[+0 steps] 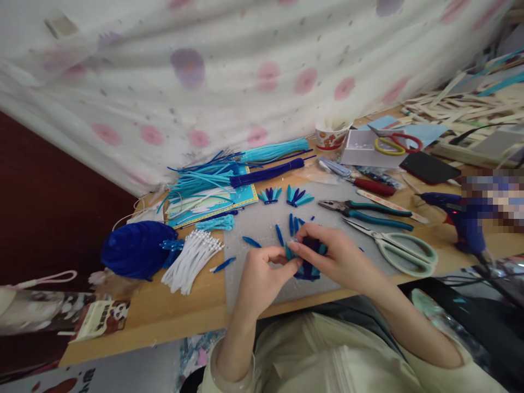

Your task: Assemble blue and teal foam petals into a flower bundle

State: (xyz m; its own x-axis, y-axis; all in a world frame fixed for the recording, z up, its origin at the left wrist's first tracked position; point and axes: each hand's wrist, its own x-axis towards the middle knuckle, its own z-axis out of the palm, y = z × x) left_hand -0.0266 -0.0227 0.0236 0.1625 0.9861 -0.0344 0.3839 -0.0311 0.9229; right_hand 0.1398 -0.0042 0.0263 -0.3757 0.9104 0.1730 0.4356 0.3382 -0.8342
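Note:
Over a grey foam mat (254, 224) near the table's front edge, both hands work on a small cluster of blue and teal petals (308, 266). My right hand (335, 259) is curled round the cluster from the right. My left hand (262, 278) pinches a teal petal at the cluster's left side. Several loose blue petals (279, 234) lie on the mat just behind my hands. Two small finished petal fans (286, 195) rest at the mat's far edge.
Pliers (364, 210) and pale green scissors (395, 245) lie to the right, with a blue glue gun (462, 218) beyond. A dark blue fabric bundle (135, 248) and white beaded stems (190, 259) sit left. Blue cord bundles (245, 169), a cup (331, 136) and a dotted curtain (229, 71) stand behind.

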